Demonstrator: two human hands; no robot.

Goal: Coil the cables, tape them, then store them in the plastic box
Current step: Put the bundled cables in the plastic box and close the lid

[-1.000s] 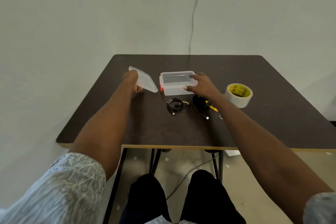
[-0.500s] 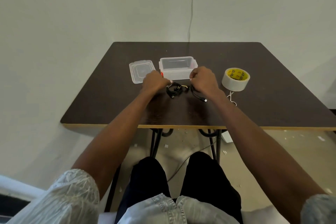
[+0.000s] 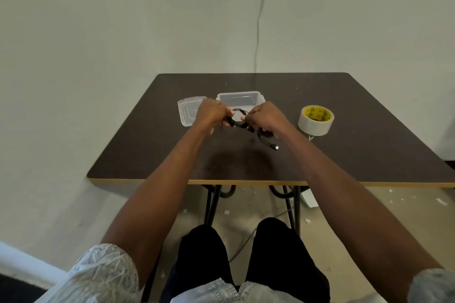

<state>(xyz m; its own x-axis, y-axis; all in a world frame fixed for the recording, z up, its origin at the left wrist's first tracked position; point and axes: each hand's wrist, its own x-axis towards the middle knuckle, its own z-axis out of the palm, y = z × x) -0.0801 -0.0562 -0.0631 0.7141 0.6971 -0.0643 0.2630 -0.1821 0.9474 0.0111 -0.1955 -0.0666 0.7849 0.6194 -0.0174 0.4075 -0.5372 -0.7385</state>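
A small coiled black cable (image 3: pixel 238 118) is lifted just above the dark table (image 3: pixel 369 145), in front of the clear plastic box (image 3: pixel 241 98). My left hand (image 3: pixel 211 113) grips its left side and my right hand (image 3: pixel 264 117) pinches its right side. A second black cable (image 3: pixel 267 139) lies on the table under my right hand, its plug end pointing right. The box stands without its lid, which (image 3: pixel 188 108) lies flat to its left. A roll of tape (image 3: pixel 316 120) with a yellow core stands to the right.
A pale wall runs behind and to the left of the table. A thin wire (image 3: pixel 258 19) hangs down the wall behind the box. My knees and the table legs show below the front edge (image 3: pixel 246 182).
My left hand put the lid down left of the box. Both hands came to the small black coil and lifted it off the table.
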